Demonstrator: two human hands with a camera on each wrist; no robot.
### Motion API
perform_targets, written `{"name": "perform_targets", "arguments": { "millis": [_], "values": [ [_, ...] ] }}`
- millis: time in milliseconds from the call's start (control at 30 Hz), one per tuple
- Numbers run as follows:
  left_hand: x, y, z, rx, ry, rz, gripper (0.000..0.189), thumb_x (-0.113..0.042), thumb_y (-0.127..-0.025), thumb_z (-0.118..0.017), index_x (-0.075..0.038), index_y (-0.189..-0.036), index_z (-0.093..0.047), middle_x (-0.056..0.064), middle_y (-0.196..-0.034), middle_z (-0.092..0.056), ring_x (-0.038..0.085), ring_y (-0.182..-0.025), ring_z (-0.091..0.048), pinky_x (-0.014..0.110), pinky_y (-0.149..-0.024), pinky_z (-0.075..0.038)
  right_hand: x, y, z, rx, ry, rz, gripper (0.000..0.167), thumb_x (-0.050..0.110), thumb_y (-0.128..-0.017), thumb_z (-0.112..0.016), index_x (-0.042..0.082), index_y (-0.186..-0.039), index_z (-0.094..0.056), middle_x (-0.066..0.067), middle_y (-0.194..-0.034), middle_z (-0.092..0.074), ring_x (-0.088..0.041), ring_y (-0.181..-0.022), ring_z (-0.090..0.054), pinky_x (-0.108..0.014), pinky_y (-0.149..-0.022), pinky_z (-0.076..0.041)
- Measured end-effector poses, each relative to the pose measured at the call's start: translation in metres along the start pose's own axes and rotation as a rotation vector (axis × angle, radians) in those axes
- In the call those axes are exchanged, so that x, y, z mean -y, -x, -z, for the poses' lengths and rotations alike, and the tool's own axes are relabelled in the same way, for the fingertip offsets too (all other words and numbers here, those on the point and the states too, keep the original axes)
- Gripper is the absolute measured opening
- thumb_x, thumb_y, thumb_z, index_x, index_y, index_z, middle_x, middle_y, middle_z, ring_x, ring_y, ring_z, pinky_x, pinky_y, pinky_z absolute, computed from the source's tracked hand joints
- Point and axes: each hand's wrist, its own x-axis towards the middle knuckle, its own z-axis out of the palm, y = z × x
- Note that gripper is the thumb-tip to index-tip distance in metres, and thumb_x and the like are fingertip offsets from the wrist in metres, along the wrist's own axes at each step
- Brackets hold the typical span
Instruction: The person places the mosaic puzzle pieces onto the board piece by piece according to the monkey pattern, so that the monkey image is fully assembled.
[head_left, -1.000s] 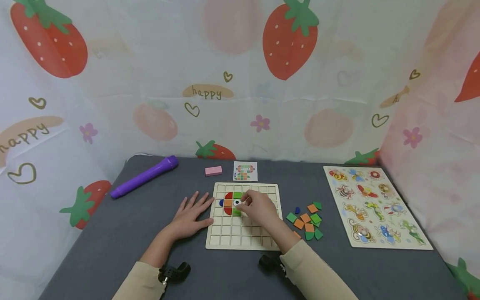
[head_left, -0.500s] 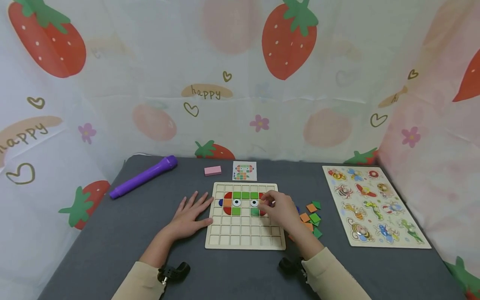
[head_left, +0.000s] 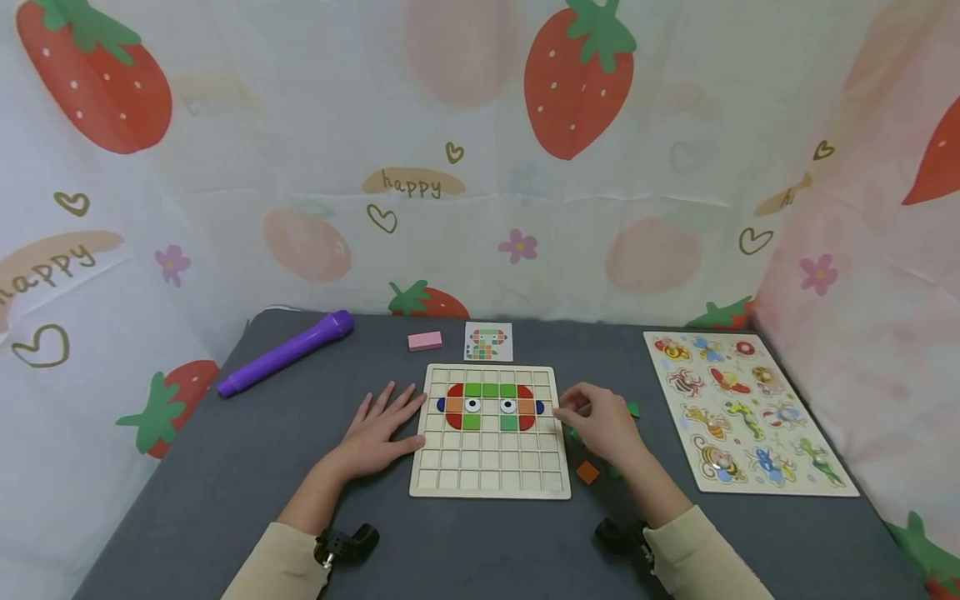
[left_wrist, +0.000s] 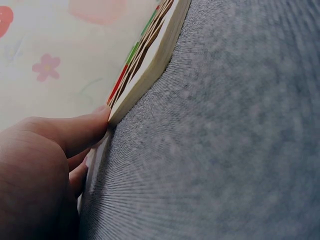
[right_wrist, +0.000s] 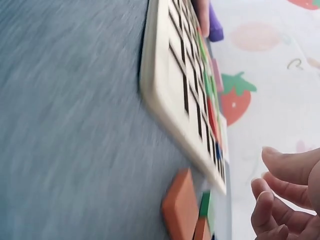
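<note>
On the dark cloth lies a pale gridded board (head_left: 487, 483). Its upper rows carry red, green and orange pieces, two eye tiles (head_left: 472, 406) and a small blue piece (head_left: 539, 407) at either end. My left hand (head_left: 375, 437) rests flat with fingers spread, its thumb touching the board's left edge in the left wrist view. Just off the board's right edge, my right hand (head_left: 603, 421) hovers over loose pieces and hides most of them. In the right wrist view its thumb and bent fingers stand apart, holding nothing. An orange tile (head_left: 588, 472) shows below that hand.
Behind the board are a printed pattern card (head_left: 488, 342) and a pink block (head_left: 425, 341). A purple stick with a wider head (head_left: 288, 353) lies at the back left. To the right is an insect picture board (head_left: 742, 417). A strawberry-print cloth (head_left: 570, 200) hangs behind.
My right hand has moved right, from over the board's middle, past the pattern's right end, to the loose pieces. The right end with its blue piece is now uncovered. The left hand stays put.
</note>
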Motion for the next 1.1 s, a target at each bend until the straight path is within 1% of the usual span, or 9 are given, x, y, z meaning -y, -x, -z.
{"name": "perform_targets", "arguments": {
  "millis": [133, 300, 500, 667, 833, 967, 1100],
  "values": [
    [0.0, 0.0, 0.0, 0.002, -0.003, 0.0, 0.075, -0.053, -0.099, -0.056, -0.023, -0.162, -0.028, 0.006, -0.17, -0.018, 0.036, -0.157, 0.0, 0.062, -0.122, 0.006, -0.012, 0.007, 0.009, 0.01, 0.008, -0.022, 0.023, 0.025, -0.09, -0.078, 0.008, -0.106, -0.072, -0.001, -0.087, -0.067, -0.015, -0.075, -0.062, -0.029, -0.06, -0.048],
    [0.001, 0.001, -0.001, -0.001, -0.011, 0.002, 0.075, -0.053, -0.099, -0.056, -0.023, -0.162, -0.028, 0.005, -0.17, -0.018, 0.037, -0.157, 0.0, 0.062, -0.122, 0.006, -0.026, 0.016, 0.015, 0.032, 0.034, -0.025, 0.021, 0.024, -0.088, -0.08, 0.009, -0.102, -0.073, 0.001, -0.084, -0.068, -0.012, -0.073, -0.062, -0.03, -0.062, -0.049],
    [0.0, 0.0, -0.002, -0.01, 0.003, -0.008, 0.075, -0.052, -0.099, -0.057, -0.023, -0.162, -0.027, 0.005, -0.17, -0.018, 0.036, -0.157, 0.001, 0.061, -0.122, 0.006, -0.035, 0.023, 0.019, 0.051, 0.084, -0.048, 0.024, 0.027, -0.088, -0.08, 0.009, -0.103, -0.074, 0.001, -0.085, -0.067, -0.013, -0.072, -0.059, -0.031, -0.064, -0.048],
    [0.0, 0.0, -0.001, -0.013, 0.004, -0.009, 0.075, -0.052, -0.099, -0.057, -0.022, -0.162, -0.027, 0.005, -0.169, -0.018, 0.036, -0.157, 0.0, 0.061, -0.122, 0.006, -0.038, 0.025, 0.02, 0.075, 0.129, -0.055, 0.023, 0.026, -0.086, -0.081, 0.009, -0.1, -0.075, 0.0, -0.085, -0.066, -0.015, -0.075, -0.057, -0.032, -0.065, -0.047],
    [-0.001, 0.001, 0.0, -0.006, 0.007, -0.005, 0.075, -0.051, -0.099, -0.057, -0.022, -0.162, -0.027, 0.005, -0.17, -0.017, 0.036, -0.157, 0.001, 0.061, -0.122, 0.006, -0.038, 0.025, 0.019, 0.096, 0.173, -0.061, 0.017, 0.024, -0.086, -0.081, 0.01, -0.095, -0.078, -0.001, -0.084, -0.067, -0.015, -0.071, -0.057, -0.031, -0.061, -0.046],
    [0.0, 0.001, 0.001, -0.008, 0.009, -0.004, 0.075, -0.052, -0.099, -0.057, -0.023, -0.162, -0.027, 0.004, -0.17, -0.018, 0.036, -0.158, 0.001, 0.061, -0.122, 0.006, -0.036, 0.023, 0.019, 0.101, 0.16, -0.083, 0.018, 0.024, -0.085, -0.083, 0.01, -0.09, -0.073, -0.001, -0.081, -0.064, -0.016, -0.068, -0.054, -0.03, -0.059, -0.043],
    [0.0, 0.001, 0.001, 0.006, -0.008, 0.005, 0.076, -0.054, -0.099, -0.055, -0.024, -0.162, -0.026, 0.003, -0.17, -0.016, 0.034, -0.158, 0.002, 0.06, -0.123, 0.006, -0.031, 0.02, 0.022, 0.106, 0.093, -0.085, 0.021, 0.024, -0.086, -0.082, 0.011, -0.084, -0.065, -0.002, -0.074, -0.061, -0.016, -0.06, -0.054, -0.03, -0.054, -0.042]
  ]
}}
